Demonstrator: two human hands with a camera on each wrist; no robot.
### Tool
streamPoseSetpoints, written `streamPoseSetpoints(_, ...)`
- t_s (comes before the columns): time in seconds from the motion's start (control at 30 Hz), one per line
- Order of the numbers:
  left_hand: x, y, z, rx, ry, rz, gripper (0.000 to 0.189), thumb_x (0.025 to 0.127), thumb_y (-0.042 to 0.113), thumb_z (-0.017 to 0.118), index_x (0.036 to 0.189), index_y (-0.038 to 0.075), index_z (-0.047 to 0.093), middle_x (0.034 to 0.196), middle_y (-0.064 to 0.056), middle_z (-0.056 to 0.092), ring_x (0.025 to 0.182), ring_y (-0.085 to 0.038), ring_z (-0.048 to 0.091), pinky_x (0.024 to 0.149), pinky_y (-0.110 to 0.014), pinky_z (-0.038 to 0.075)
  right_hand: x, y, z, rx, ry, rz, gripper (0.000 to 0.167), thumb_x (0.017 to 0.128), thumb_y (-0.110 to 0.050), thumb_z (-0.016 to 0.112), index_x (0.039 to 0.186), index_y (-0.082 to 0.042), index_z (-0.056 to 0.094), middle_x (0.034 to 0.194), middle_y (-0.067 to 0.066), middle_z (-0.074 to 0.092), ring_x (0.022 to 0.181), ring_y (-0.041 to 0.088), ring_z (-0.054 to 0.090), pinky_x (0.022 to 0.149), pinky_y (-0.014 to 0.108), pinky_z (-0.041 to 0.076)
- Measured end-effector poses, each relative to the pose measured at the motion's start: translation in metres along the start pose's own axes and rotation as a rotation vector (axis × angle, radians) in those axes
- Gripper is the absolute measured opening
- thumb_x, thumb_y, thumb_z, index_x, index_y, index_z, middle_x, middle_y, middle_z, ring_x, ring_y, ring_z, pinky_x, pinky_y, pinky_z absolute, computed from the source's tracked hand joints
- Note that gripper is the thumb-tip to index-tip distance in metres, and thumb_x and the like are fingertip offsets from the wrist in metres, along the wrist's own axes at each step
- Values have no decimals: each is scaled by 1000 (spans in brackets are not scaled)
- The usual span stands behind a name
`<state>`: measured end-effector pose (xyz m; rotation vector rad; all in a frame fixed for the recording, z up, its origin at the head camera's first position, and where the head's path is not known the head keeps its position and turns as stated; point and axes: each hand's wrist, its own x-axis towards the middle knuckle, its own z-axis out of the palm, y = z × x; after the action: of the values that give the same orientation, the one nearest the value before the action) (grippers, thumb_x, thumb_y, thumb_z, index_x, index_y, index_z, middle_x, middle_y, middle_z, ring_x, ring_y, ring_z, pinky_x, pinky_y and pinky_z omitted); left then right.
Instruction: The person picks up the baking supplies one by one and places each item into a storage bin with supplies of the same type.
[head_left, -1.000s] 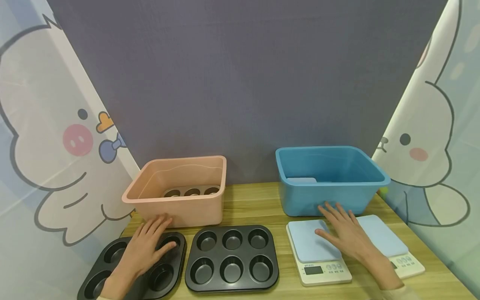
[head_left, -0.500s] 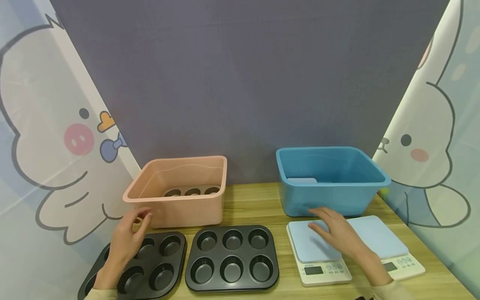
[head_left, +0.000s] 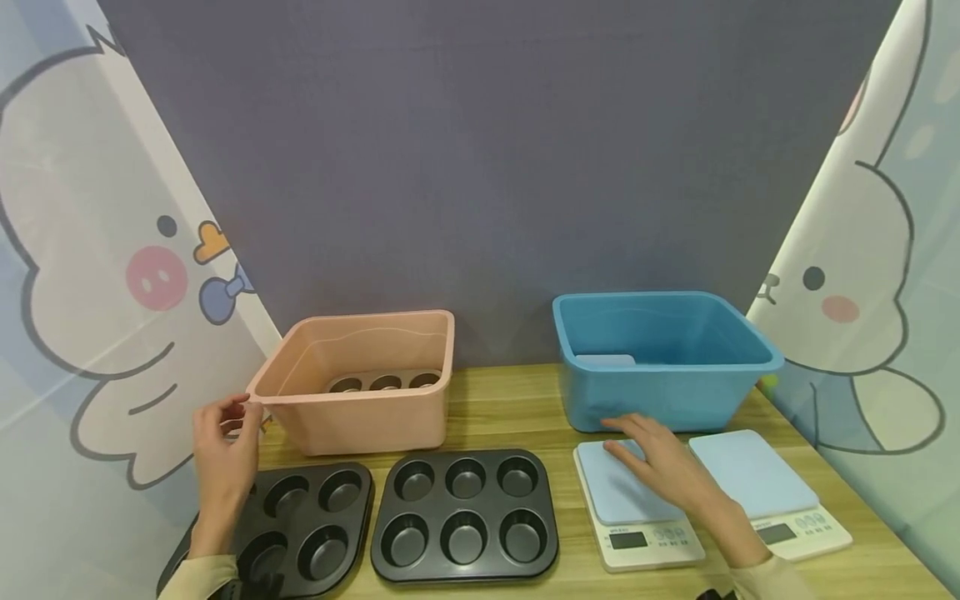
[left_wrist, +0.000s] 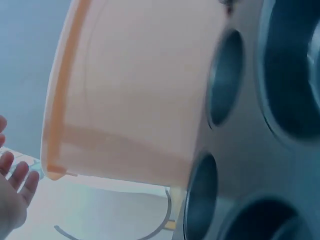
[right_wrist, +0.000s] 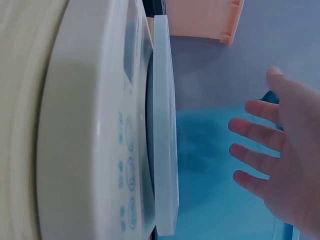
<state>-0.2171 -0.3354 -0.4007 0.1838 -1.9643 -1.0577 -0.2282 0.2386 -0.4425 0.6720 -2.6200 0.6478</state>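
Note:
My left hand [head_left: 226, 450] is beside the near left corner of the pink bin [head_left: 360, 425], its fingers loosely bent with nothing in them. The left wrist view has the fingers [left_wrist: 19, 175] apart from the bin's rim. Below that hand lies a black muffin tin [head_left: 324, 521], partly hidden by the arm. My right hand [head_left: 667, 467] hovers over the light blue plate of a kitchen scale [head_left: 630, 492], fingers extended and holding nothing. In the right wrist view a gap separates this hand [right_wrist: 295, 150] from the scale plate [right_wrist: 165, 130].
A second muffin tin [head_left: 464, 517] lies mid-table. Another kitchen scale [head_left: 757, 479] lies at the right. The blue bin [head_left: 667, 396] stands behind the scales with a pale flat item [head_left: 604, 360] inside. A muffin tin [head_left: 385, 382] shows inside the pink bin.
My left hand has moved left from over the muffin tin to the pink bin's corner, its fingers bending. My right hand has shifted slightly left above the scale.

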Motion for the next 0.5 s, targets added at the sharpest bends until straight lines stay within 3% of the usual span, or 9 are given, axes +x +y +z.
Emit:
streamPoseSetpoints(0.1, 5, 1, 3, -7, -7, -132, 36, 97, 26, 59, 127, 6, 60, 111, 21, 36, 102, -2, 47, 88, -16, 39, 1, -2, 1, 28, -18, 15, 35, 100, -36, 58, 130, -18, 64, 124, 0, 66, 115, 28, 62, 93, 54, 50)
streamPoseSetpoints(0.2, 9, 0, 6, -17, -41, -221, 44, 98, 33, 59, 136, 12, 54, 124, 12, 36, 119, -18, 45, 100, -32, 40, 1, -3, 2, 39, -28, 11, 36, 101, -37, 57, 131, -18, 64, 124, 1, 66, 115, 29, 62, 93, 54, 50)
streamPoseSetpoints(0.37, 14, -7, 9, -16, -144, -297, 60, 99, 42, 55, 149, 14, 39, 149, -12, 26, 136, -39, 36, 109, -59, 33, 2, -3, 3, 45, -21, 5, 37, 100, -37, 58, 130, -17, 64, 124, -1, 66, 115, 27, 62, 93, 53, 51)
streamPoseSetpoints(0.5, 16, -14, 10, -20, -224, -336, 69, 99, 46, 52, 156, 14, 27, 160, -15, 18, 144, -42, 29, 115, -61, 28, 3, -1, 4, 48, -24, -1, 37, 100, -36, 58, 130, -15, 64, 124, -1, 66, 115, 27, 62, 93, 53, 51)
